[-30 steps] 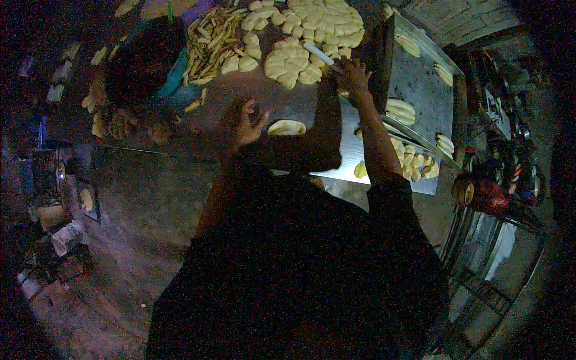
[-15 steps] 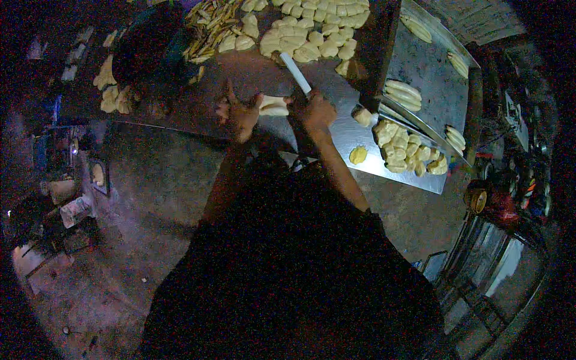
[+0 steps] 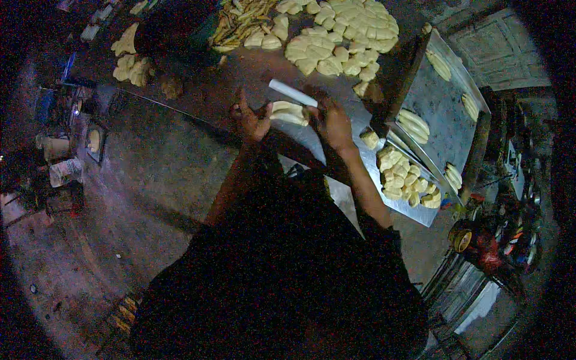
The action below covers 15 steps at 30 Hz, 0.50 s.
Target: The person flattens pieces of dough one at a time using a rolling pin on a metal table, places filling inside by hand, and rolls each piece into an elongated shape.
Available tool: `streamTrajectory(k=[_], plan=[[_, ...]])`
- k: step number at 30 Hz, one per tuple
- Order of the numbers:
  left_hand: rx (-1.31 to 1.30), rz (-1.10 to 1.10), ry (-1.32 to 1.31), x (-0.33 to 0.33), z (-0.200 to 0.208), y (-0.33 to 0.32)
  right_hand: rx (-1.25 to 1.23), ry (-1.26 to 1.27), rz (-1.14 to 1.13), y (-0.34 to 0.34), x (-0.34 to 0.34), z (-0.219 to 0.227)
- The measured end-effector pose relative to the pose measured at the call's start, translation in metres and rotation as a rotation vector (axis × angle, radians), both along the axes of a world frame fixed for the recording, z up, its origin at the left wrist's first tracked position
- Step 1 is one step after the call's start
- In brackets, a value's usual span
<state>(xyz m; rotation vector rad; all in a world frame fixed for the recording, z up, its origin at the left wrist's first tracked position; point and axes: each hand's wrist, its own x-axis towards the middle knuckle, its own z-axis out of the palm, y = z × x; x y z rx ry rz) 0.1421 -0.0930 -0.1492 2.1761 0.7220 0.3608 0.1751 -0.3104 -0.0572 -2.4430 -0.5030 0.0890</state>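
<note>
A piece of pale dough (image 3: 290, 113) in two long folds lies on the work table between my hands. My left hand (image 3: 253, 123) is at its left end, thumb against the dough, other fingers spread and one pointing up. My right hand (image 3: 333, 125) grips the near end of a short white rolling pin (image 3: 292, 92), which slants up and left above the dough. The fingers of this hand also reach the dough's right end, though their exact contact is too dark to make out.
Many cut dough pieces (image 3: 314, 50) lie at the back, beside a heap of browned strips (image 3: 241, 23). To the right, a metal tray (image 3: 433, 111) bears long dough rolls (image 3: 414, 125). Nearer, small dough lumps (image 3: 393, 173) sit on a shiny metal sheet (image 3: 414, 212).
The view has shifted, moving the table to the right in the picture. My right hand has tipped the rolling pin flatter and further left. The dough's two folds now show more clearly.
</note>
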Motion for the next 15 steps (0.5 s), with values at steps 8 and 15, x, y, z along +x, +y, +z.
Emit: streamTrajectory(k=[8,15], plan=[[0.541,-0.565,-0.267,-0.011,0.008,0.044,-0.146,0.161,0.55,0.019,0.048,-0.02],[0.741,-0.574,-0.05,0.033,0.034,0.045,-0.504,-0.467,0.151,0.074,0.098,-0.034]])
